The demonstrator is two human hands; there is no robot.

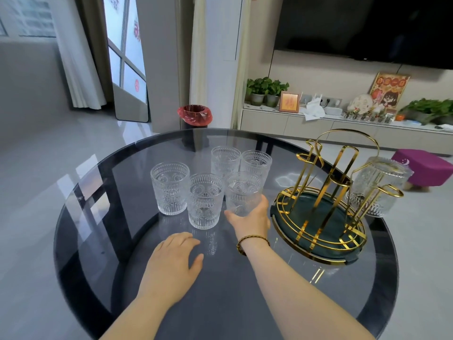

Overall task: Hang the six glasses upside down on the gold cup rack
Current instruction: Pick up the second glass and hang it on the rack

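Observation:
The gold cup rack [326,192] with a dark green base stands at the right of the round glass table [103,241]. One embossed clear glass [378,186] hangs upside down on its far right prong. Several more clear glasses stand upright at the table's middle, among them a left glass [169,187], a front glass [205,201] and two back glasses [225,160] [256,163]. My right hand [251,218] grips the lower part of another glass [242,192] next to the rack. My left hand [174,263] rests flat on the table, fingers spread, holding nothing.
A purple stool [426,168] sits on the floor beyond the rack. A red-lined bin [195,115] stands behind the table. A low TV cabinet [343,126] with plants and ornaments runs along the back wall.

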